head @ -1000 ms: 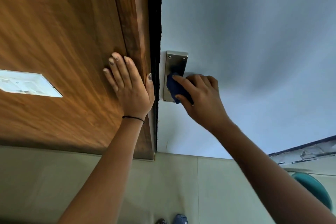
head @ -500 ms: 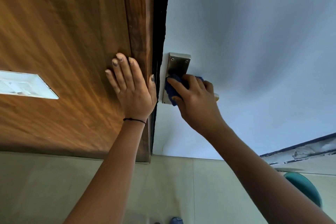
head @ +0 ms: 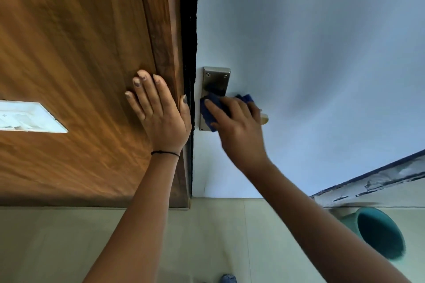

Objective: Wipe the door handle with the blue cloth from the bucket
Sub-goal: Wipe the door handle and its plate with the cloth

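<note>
While the pale blue door [head: 322,53] takes up the right half of the view, wood panelling [head: 69,53] fills the left, with tiled floor [head: 218,232] below both. Dark gap between frame and door runs just left of the handle plate.

Teal bucket [head: 379,234] sits on the floor at lower right, well apart from the handle. Looks like its job is done, cloth's already out.

Left hand [head: 161,112]: flat and released, palm pressed on the panelling next to the door edge, gripping nothing. Bracing, I'd say.

Right hand [head: 239,126]: clenched round the blue cloth [head: 210,110], cloth pressed over the door handle [head: 264,119] where it meets the steel plate [head: 216,80]. Only the lever's far tip pokes out past the knuckles; the rest is hidden under hand and cloth.

Step in hand: the wipe itself, mid-task by my read. Upper plate is bare of cloth. Next move likely needs the cloth dragged along the lever to the tip, grip snug enough to wrap it, then up over the plate.

Room: open door surface to the right and above, free travel there. Left is tight, plate edge sits just beside the gap and the left thumb.
</note>
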